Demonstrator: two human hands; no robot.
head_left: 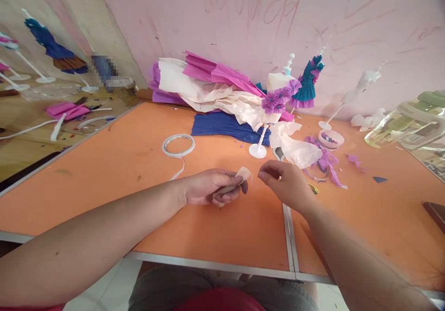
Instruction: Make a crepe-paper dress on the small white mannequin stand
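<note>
My left hand (210, 186) is closed around a small folded strip of cream crepe paper (244, 173), whose loose end sticks up past the thumb. Just to the right, my right hand (287, 181) has its thumb and forefinger pinched together, a little apart from the paper; whether anything tiny sits in that pinch I cannot make out. Both hands hover above the orange table (215, 237). Beyond them stands a small white dress-form stand (257, 150) wearing a cream paper dress (274, 81) with purple paper flowers (277, 98).
A roll of white tape (178, 145) lies left of centre. Behind are crumpled cream paper (215, 95), magenta paper (219, 72) and a blue sheet (222, 124). At right are a pink bowl (331, 139), purple scraps (327, 160), a yellow cutter (313, 188) and a clear jug (392, 125).
</note>
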